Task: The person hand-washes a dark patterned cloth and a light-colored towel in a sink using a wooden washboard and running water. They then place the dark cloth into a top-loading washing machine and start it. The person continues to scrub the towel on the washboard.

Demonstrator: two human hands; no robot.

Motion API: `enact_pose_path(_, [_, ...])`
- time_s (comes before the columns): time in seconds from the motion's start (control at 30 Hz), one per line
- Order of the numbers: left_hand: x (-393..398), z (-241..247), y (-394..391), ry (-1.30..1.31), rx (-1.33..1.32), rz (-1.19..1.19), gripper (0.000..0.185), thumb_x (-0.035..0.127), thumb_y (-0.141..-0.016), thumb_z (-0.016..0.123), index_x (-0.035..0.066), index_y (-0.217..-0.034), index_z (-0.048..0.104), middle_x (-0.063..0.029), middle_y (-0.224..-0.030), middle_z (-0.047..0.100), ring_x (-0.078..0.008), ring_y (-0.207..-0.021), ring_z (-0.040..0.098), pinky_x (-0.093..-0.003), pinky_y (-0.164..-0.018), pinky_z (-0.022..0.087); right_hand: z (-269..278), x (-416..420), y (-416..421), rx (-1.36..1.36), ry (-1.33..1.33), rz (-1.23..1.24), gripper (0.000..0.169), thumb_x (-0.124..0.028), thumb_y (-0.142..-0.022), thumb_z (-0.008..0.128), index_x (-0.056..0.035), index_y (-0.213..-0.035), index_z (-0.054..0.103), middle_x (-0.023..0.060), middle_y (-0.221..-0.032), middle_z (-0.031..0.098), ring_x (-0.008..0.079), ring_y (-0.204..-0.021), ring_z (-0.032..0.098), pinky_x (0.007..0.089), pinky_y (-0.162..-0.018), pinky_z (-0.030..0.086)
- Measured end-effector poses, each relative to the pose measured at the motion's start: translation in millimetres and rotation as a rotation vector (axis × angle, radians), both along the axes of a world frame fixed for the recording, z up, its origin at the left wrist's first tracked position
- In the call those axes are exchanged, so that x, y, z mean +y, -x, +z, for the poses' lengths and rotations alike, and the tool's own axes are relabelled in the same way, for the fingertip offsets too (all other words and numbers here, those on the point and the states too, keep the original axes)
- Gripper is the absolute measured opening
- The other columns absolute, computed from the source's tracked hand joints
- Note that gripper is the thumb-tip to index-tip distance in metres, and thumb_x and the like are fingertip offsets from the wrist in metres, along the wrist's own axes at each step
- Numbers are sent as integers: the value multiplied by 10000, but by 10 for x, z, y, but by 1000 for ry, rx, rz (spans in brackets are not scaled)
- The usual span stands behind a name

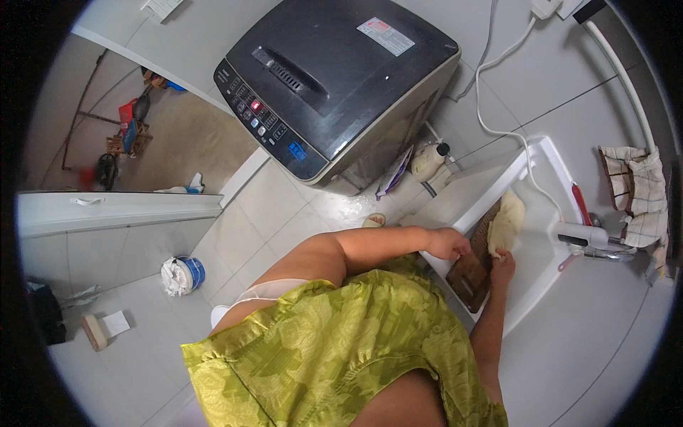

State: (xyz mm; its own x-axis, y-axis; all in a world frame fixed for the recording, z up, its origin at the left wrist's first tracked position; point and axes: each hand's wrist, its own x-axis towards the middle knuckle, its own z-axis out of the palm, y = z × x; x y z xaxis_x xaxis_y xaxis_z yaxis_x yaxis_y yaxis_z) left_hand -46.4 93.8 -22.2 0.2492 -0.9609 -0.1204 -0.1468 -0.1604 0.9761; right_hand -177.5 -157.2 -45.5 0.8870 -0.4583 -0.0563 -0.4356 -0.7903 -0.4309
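Observation:
In the head view a white laundry sink (533, 304) stands before me, with a brown washboard (468, 282) leaning inside along its near side. My right hand (503, 267) pinches the lower end of a cream-coloured cloth (508, 216). That cloth lies bunched lengthwise, partly over the washboard's upper part and partly over the basin. Over the sink's near rim, beside the washboard, my left hand (449, 244) has its fingers curled; whether anything is inside them cannot be seen.
A tap (581, 235) with a white cord projects over the basin, near a red-handled tool (581, 205). Checked cloths (640, 192) hang by the wall. A top-loading washing machine (341, 101) and a bottle (428, 161) stand left of the sink. A bucket (196, 272) is on the tiled floor.

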Motion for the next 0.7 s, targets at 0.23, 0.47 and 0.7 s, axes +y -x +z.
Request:
enact_pose_path(0.23, [-12, -48, 7, 65, 19, 17, 307, 61, -794, 576, 54, -1101, 585, -98, -1011, 647, -223, -915, 617, -324, -802, 481, 189, -506, -218, -412, -440, -334, 150, -45, -804, 513, 10, -915, 598, 77, -870, 608, 177, -785, 571, 289, -734, 469])
enact_pose_path(0.47, [26, 52, -6, 16, 24, 28, 319, 81, -765, 574, 33, -1080, 586, -105, -1006, 650, -232, -940, 617, -330, -822, 480, 1007, -41, -357, -618, -208, -353, 166, -79, -835, 524, -6, -959, 606, 103, -886, 604, 214, -831, 571, 332, -757, 473])
enact_pose_path(0.7, [-18, -30, 11, 48, 1, 22, 309, 94, -793, 600, 47, -1099, 587, -111, -1012, 644, -233, -931, 612, -333, -810, 480, 170, 75, -18, 46, 51, -8, 229, -94, -761, 631, -43, -984, 621, 154, -982, 595, 338, -970, 553, 413, -874, 423])
